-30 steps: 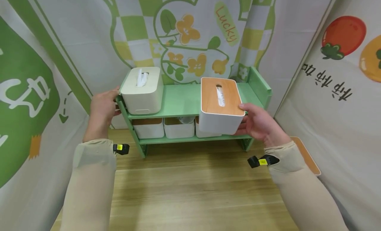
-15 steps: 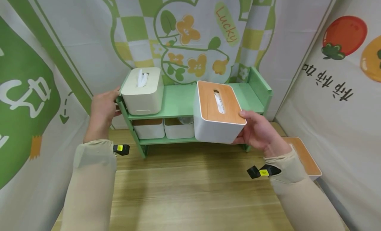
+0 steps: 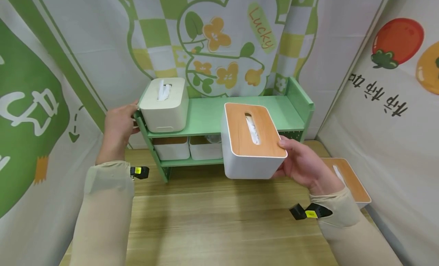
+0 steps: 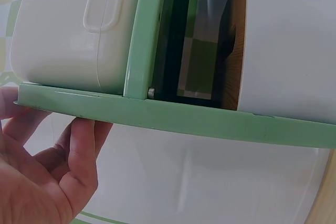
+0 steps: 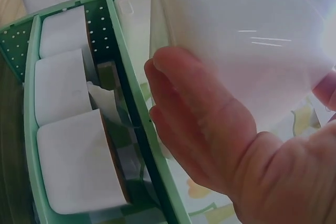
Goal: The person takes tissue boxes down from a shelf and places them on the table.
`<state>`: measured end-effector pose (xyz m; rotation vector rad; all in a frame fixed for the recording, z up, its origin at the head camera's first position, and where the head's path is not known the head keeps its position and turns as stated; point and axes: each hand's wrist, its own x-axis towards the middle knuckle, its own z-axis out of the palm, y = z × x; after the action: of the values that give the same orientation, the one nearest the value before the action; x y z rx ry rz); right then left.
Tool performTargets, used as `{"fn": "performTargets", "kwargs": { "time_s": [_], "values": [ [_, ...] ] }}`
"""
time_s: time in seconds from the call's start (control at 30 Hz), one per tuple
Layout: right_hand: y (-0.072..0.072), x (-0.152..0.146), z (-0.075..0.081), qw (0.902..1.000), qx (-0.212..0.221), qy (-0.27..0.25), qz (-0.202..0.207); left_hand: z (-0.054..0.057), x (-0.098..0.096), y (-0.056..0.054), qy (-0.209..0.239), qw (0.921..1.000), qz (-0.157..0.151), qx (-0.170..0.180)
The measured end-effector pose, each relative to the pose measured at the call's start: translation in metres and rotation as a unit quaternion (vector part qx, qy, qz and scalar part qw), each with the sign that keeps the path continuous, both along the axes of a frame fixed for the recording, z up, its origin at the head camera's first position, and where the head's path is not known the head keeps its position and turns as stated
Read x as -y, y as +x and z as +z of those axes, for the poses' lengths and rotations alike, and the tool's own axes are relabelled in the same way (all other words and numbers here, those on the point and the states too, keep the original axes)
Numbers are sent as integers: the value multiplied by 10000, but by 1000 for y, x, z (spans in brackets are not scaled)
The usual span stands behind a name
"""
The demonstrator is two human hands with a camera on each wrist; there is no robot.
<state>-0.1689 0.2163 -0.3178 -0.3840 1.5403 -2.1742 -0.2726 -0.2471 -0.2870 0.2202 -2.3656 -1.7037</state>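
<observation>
My right hand (image 3: 303, 161) grips a white tissue box (image 3: 253, 167) with a wood-look lid by its right side, thumb on the lid's edge and fingers beneath. The box is raised, slightly tilted, in front of the green shelf (image 3: 209, 115); tissue shows in its slot. In the right wrist view my fingers (image 5: 199, 98) lie against the box's white wall. My left hand (image 3: 120, 123) holds the shelf's left side panel (image 4: 194, 121), fingers curled at its edge. Beside it, a cream tissue box (image 3: 164, 109) stands on the upper shelf.
On the lower shelf stand white boxes, including a left one (image 3: 171, 148) and a middle one (image 3: 205, 148) with tissue sticking up. Another wood-lidded tissue box (image 3: 350, 180) sits on the wooden floor (image 3: 205, 220) at right. Printed curtains (image 3: 226, 37) hang behind.
My right hand has brought the wood-lidded tissue box down and toward me, away from the upper shelf, tilting it a little. The left hand keeps its place on the side panel.
</observation>
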Motion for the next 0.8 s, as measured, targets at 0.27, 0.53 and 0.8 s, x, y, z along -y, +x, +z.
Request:
{"fn": "performTargets", "kwargs": {
  "time_s": [0.27, 0.53, 0.8],
  "values": [
    [14, -1, -7, 9996, 101, 51, 255, 1, 0, 1, -65, 10000, -15, 10],
    [24, 0, -21, 9988, 271, 177, 358, 1, 0, 2, -118, 9999, -37, 62],
    [28, 4, -45, 9975, 475, 348, 398, 0, 0, 2, -126, 9999, -28, 80]
  ]
}}
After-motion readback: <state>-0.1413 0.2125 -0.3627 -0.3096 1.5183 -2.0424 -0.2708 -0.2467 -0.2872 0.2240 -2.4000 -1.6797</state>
